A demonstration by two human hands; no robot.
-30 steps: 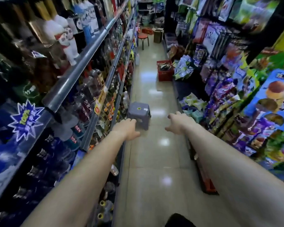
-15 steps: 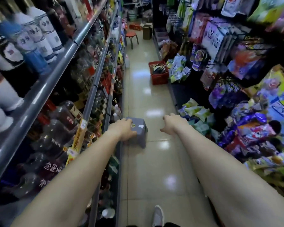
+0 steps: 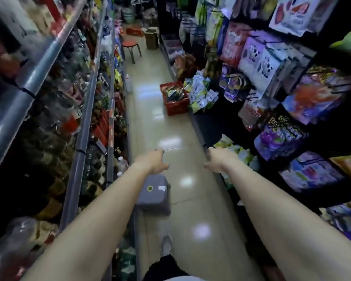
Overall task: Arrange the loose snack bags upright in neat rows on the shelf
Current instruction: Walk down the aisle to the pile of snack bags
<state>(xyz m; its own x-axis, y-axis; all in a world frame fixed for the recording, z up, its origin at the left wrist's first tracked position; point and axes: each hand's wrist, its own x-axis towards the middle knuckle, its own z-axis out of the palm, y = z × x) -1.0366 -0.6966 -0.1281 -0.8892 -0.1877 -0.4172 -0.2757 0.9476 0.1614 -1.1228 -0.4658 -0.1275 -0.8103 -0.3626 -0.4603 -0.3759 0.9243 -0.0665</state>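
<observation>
Both arms are stretching forward along the aisle, and neither hand is holding anything. The left hand [image 3: 152,161] and the right hand [image 3: 219,161] are hanging backs-up with fingers loosely bent, well apart from each other. The nearest loose snack bags [image 3: 238,154], pale green and white, are lying in a heap on the low shelf [image 3: 215,124] just beside the right hand, on its outer side; whether they are touching it is unclear. A second heap of bags [image 3: 201,94] is slumping far ahead of the right hand, next to a red basket [image 3: 175,107] standing on the floor. A grey stool [image 3: 155,196] is sitting directly beneath the left wrist.
</observation>
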